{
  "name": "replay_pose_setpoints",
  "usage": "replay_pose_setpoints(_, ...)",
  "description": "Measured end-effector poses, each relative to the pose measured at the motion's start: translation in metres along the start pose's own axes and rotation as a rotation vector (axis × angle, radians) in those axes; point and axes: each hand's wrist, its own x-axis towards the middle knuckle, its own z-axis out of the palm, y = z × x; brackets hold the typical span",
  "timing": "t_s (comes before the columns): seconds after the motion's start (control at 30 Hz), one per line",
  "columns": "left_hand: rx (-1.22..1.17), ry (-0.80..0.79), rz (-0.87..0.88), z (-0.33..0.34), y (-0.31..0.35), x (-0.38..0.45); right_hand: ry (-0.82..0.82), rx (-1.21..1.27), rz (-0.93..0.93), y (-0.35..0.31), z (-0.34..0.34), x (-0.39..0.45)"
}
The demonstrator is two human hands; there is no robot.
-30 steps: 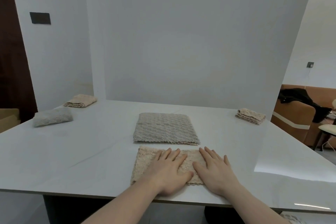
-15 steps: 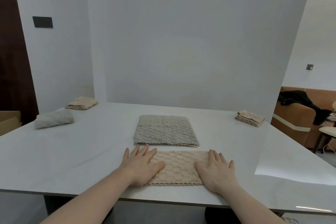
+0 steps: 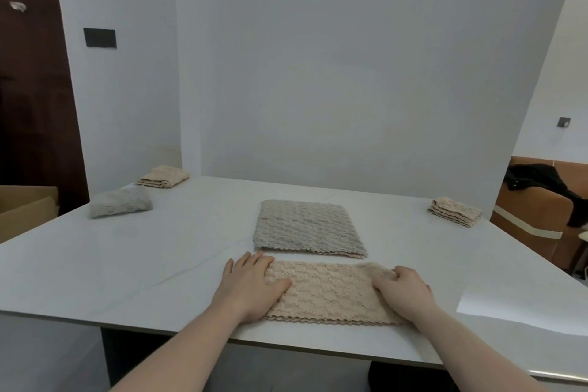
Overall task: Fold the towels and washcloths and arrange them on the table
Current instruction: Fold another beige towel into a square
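A beige washcloth [image 3: 331,294], folded into a long strip, lies near the front edge of the white table [image 3: 127,264]. My left hand [image 3: 251,288] rests flat on its left end with fingers spread. My right hand [image 3: 402,291] curls its fingers over the strip's right end, which bunches up a little. Just behind the strip a grey towel [image 3: 307,227] lies flat as a folded square. Folded pieces sit at the edges: a grey one [image 3: 120,201] and a beige one [image 3: 163,176] at the far left, a beige one [image 3: 454,211] at the far right.
A white backdrop panel [image 3: 350,73] stands along the table's far edge. A cardboard box [image 3: 25,207] is left of the table. A brown sofa [image 3: 537,219] with a black garment [image 3: 541,181] stands to the right. The near table edge runs just under my wrists.
My hands slid apart from the strip's middle to its two ends. My right hand went from lying flat to curling over the right end.
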Motion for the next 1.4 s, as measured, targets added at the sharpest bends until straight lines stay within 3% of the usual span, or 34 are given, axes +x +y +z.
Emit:
replay_pose_setpoints(0.3,-0.119,0.046,0.025,0.000,-0.003,-0.001,0.090,0.263,0.005,-0.024,-0.036,-0.002)
replay_pose_setpoints(0.67,-0.329,0.111,-0.028,-0.011,-0.001,-0.009,0.022,0.435,-0.124,-0.085,-0.053,-0.021)
replay_pose_setpoints(1.03,-0.620,0.184,-0.008,-0.009,-0.006,-0.006,-0.280,0.577,-0.229,-0.137,-0.004,-0.057)
replay_pose_setpoints(1.23,-0.705,0.196,0.012,-0.011,-0.008,-0.003,-0.430,0.547,-0.202,-0.131,0.025,-0.071)
replay_pose_setpoints(1.3,-0.675,0.200,0.012,-0.011,-0.008,-0.004,-0.400,0.574,-0.232,-0.124,0.027,-0.070)
replay_pose_setpoints(1.4,-0.612,0.190,0.030,-0.009,-0.008,-0.002,-0.192,0.438,-0.392,-0.109,0.020,-0.065)
